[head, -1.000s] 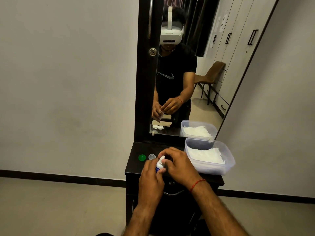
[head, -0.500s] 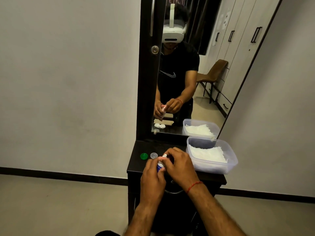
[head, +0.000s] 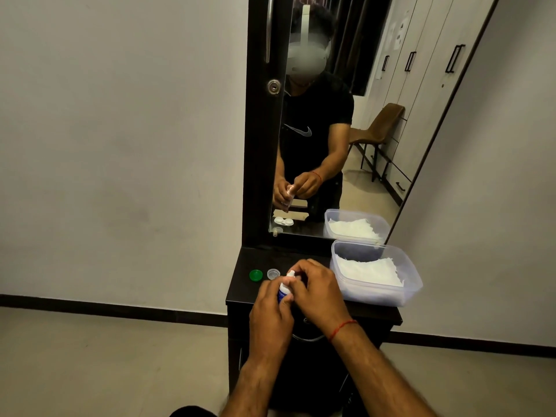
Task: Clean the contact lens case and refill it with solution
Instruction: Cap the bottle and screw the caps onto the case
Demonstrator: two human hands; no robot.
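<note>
Green cap (head: 255, 275), blue-and-white bottle (head: 284, 288), red wrist thread (head: 341, 328), black cabinet (head: 373, 314).

Both forearms bare, extended forward, converging at centre. Left hand (head: 270, 308): back of hand toward camera, fingers curled closed around small bottle (head: 283, 289), thumb side up. Right hand (head: 319, 291): arched over from right, fingertips (head: 296, 273) pinched at bottle top. Hands touching at fingers. Red thread band on right wrist. Both wrists slightly flexed.

Dim, even indoor light; edges bow outward; the picture is soft.
</note>
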